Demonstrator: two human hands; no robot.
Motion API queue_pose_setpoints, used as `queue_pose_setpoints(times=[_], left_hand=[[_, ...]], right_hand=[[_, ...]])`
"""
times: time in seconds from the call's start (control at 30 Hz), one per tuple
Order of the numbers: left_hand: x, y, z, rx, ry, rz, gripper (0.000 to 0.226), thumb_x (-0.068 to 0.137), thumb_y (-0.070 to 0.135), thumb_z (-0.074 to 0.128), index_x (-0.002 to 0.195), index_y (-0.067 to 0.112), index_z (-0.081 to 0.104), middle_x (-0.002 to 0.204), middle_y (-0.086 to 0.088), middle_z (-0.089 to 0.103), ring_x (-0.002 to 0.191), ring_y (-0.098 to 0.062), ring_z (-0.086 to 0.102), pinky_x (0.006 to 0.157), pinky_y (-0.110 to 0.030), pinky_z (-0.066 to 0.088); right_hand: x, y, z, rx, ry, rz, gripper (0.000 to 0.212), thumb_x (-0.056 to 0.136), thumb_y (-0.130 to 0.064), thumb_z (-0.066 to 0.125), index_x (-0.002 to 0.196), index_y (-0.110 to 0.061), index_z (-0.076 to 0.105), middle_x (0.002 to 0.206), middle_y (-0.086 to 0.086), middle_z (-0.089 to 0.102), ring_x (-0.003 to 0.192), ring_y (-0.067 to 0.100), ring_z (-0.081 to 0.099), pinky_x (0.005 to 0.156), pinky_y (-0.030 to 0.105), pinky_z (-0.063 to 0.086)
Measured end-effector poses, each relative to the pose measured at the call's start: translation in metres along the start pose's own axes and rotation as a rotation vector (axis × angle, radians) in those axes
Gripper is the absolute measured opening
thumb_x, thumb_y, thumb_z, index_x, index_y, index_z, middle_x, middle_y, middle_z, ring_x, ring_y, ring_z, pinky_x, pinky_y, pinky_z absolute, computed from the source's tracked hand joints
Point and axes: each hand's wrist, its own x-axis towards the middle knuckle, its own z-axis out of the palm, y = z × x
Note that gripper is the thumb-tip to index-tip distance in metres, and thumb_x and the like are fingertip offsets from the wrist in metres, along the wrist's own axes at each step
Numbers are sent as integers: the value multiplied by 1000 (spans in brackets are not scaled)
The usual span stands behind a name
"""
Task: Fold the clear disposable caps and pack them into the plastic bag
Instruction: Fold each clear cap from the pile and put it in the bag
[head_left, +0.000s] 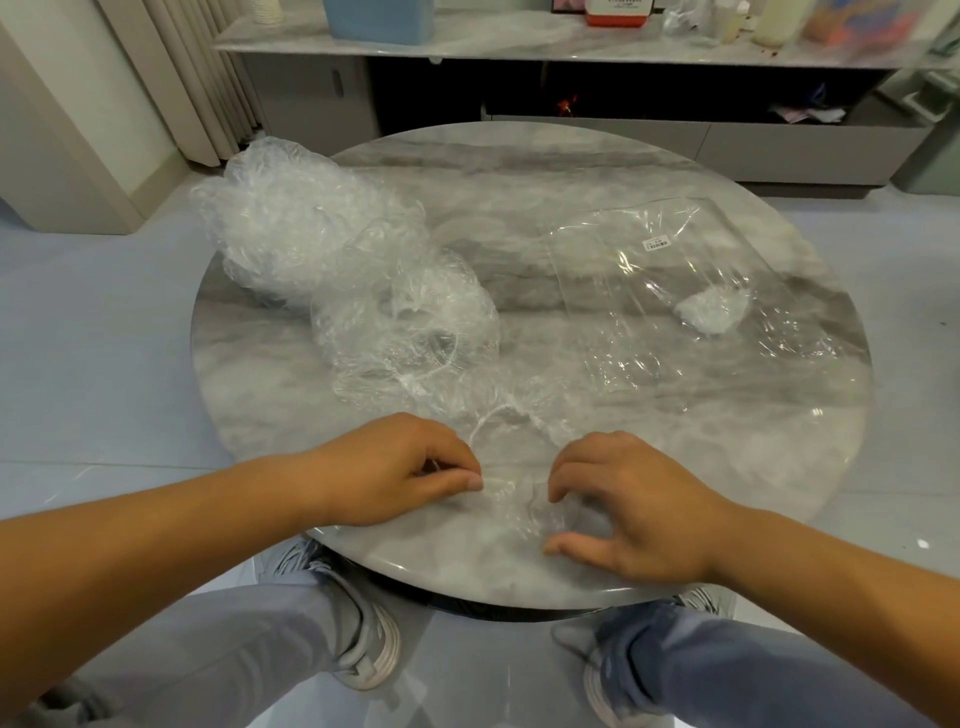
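so the table (519, 171) was a round slab of grey-white marble, glossy with cloudy veins, and basically everything on it was see-through plastic. far left sat a heap of caps (291, 228), thin crinkly film all puffed and scrunched together, with a few looser ones (410, 322) spilling toward the near edge, their gathered elastic rims showing as white wavy loops. the plastic bag (675, 291) lay flat on the right side, smoother and shinier than the caps, creased in long lines, with one small folded cap (711, 312) inside it looking like a milky little wad. the cap (524, 499) being worked on lay at the near edge between both hands, flattened and wrinkly. left hand (395, 467) had its fingers curled in, thumb and forefinger pinching the cap's left edge. right hand (634, 509) was arched like a claw, fingertips pressing down on the cap's right side, thumb spread apart and lying on the marble. only label i could spot was a small white sticker (656, 243) on the bag with a barcode, print way too tiny to read. a red and white box (618, 13) on the shelf (467, 39) behind had writing too, cut off and blurry
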Motion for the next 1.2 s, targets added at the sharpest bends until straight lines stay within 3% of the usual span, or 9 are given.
queue_pose_setpoints(times=[0.13, 0.33, 0.5, 0.6, 0.67, 0.77, 0.9, 1.03, 1.2], left_hand=[[-1, -1, -1, 43, -22, -10, 38, 85, 64, 63, 101, 30, 70, 98, 19, 67, 94, 1, 62, 84, -21, 51], [0, 1, -1, 84, -23, -15, 30, 92, 56, 56, 91, 27, 65, 89, 14, 66, 85, -6, 62, 78, -28, 52], [2, 2, -2, 4, 44, -107, 20, 100, 42, 55, 85, 29, 57, 74, 10, 62, 67, -7, 54, 64, -17, 43], [8, 3, -1, -73, 104, -214, 25, 101, 42, 54, 84, 25, 61, 77, 6, 66, 65, -7, 56, 65, -19, 46], [13, 3, 1, -75, 117, -270, 29, 100, 44, 55, 83, 23, 62, 76, 2, 66, 58, -3, 53, 64, -23, 48], [19, 3, 4, -36, 138, -327, 29, 98, 44, 59, 82, 20, 64, 74, 1, 67, 55, -3, 52, 60, -21, 45], [23, 6, 6, 59, 131, -379, 23, 92, 42, 69, 82, 21, 64, 70, 10, 62, 63, -4, 56, 61, -19, 40], [24, 8, 6, 126, 125, -415, 24, 85, 40, 75, 81, 20, 63, 72, 11, 61, 68, -5, 57, 60, -21, 40], [22, 14, 3, 166, 139, -437, 28, 80, 43, 77, 82, 24, 56, 82, 8, 63, 76, -13, 60, 66, -27, 48]], right_hand=[[-2, 6, -3, -24, -16, -13, 40, 85, -67, 61, 89, -28, 64, 102, -10, 61, 95, 13, 58, 84, 35, 51], [-2, 11, -1, 9, 25, 50, 30, 94, -50, 53, 76, -27, 55, 86, -12, 59, 86, 9, 52, 77, 29, 49], [2, 7, -2, 194, 71, 326, 41, 98, -52, 46, 73, -21, 57, 68, -6, 58, 74, 6, 51, 66, 22, 43], [8, 7, -3, 362, 55, 538, 44, 100, -43, 54, 66, -16, 53, 57, -9, 52, 54, 5, 45, 56, 20, 39], [12, 7, -2, 369, 34, 609, 45, 100, -41, 57, 63, -16, 51, 56, -7, 51, 51, 5, 43, 53, 17, 38], [16, 6, 1, 271, 4, 658, 43, 96, -38, 63, 63, -12, 53, 60, 5, 57, 55, 12, 47, 55, 24, 41], [19, 2, 3, 146, -25, 692, 35, 89, -37, 68, 61, -20, 56, 63, -4, 62, 60, 12, 56, 54, 23, 41], [20, 1, -2, 126, 5, 704, 22, 84, -35, 74, 72, -25, 58, 73, -8, 65, 71, 9, 60, 58, 22, 42], [21, -2, -9, 93, 103, 583, 29, 78, -39, 81, 81, -32, 53, 81, -13, 60, 87, 10, 56, 74, 26, 45]])
